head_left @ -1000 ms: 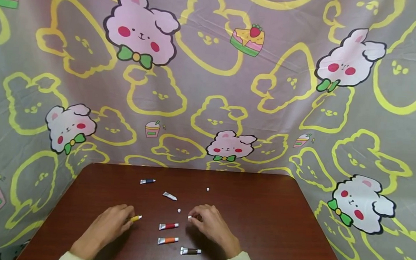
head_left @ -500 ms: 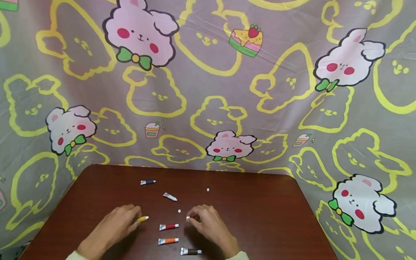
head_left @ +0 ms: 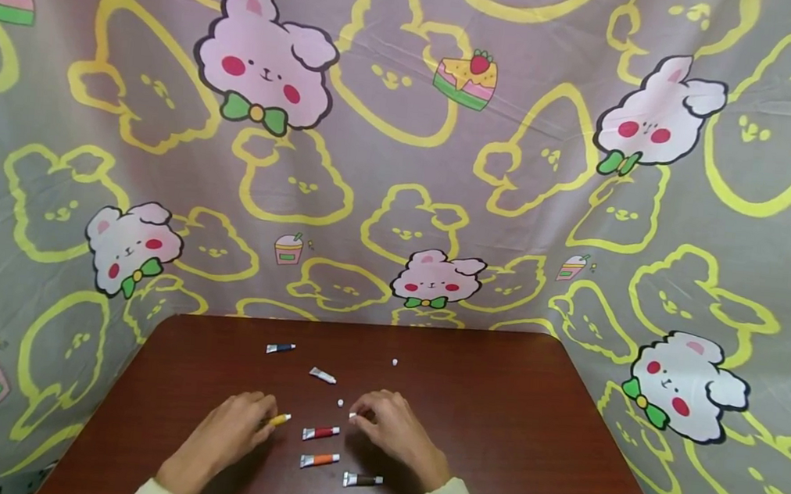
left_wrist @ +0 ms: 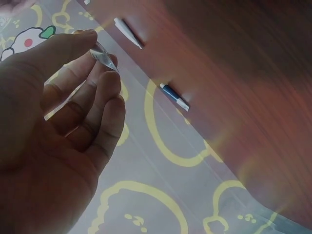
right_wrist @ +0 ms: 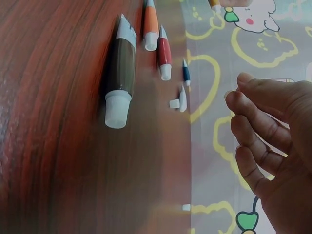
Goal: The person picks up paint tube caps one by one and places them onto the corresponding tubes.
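My left hand pinches a small yellow paint tube, its white tip pointing right. In the left wrist view the flat silver end of this tube shows between thumb and fingertips. My right hand pinches a small white cap between thumb and index finger. Between and below the hands lie a red paint tube, an orange one and a dark brown one. A loose white cap rests just left of my right fingertips.
Farther back on the brown table lie a white paint tube and a dark blue one. Another loose white cap sits toward the back. A patterned curtain encloses the table's back and sides.
My left hand has moved right with the yellow tube, toward the right hand. My right hand has shifted slightly left with the cap. The other tubes have stayed in place.
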The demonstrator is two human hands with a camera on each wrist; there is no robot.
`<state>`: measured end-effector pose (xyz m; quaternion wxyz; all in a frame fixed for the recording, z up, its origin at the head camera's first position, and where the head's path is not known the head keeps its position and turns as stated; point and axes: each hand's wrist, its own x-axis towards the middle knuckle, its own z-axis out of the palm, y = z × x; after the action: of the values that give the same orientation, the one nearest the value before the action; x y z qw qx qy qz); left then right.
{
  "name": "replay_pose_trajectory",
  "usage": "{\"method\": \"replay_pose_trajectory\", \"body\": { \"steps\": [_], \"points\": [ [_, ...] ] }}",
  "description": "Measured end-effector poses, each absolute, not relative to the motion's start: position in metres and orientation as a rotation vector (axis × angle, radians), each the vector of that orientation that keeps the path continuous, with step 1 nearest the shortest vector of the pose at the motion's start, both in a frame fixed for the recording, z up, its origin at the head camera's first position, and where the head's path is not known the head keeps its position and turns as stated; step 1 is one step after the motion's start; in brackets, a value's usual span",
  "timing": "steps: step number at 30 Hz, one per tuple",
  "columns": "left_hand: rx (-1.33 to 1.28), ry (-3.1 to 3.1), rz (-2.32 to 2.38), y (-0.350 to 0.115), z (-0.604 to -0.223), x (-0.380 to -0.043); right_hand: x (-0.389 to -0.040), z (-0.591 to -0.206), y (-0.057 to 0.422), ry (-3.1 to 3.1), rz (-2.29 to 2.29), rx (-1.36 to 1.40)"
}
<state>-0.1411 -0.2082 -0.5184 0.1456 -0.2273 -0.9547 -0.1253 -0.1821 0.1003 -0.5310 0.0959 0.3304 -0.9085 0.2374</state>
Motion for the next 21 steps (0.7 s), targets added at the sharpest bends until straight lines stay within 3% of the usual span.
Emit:
{"method": "replay_pose_trajectory", "body": {
  "steps": [21],
  "points": [
    [-0.746,-2.668,-0.375,-0.198,-0.521,-0.141,-0.181,-0.533,0.088,-2.676,0.722,1.033]
  ]
}}
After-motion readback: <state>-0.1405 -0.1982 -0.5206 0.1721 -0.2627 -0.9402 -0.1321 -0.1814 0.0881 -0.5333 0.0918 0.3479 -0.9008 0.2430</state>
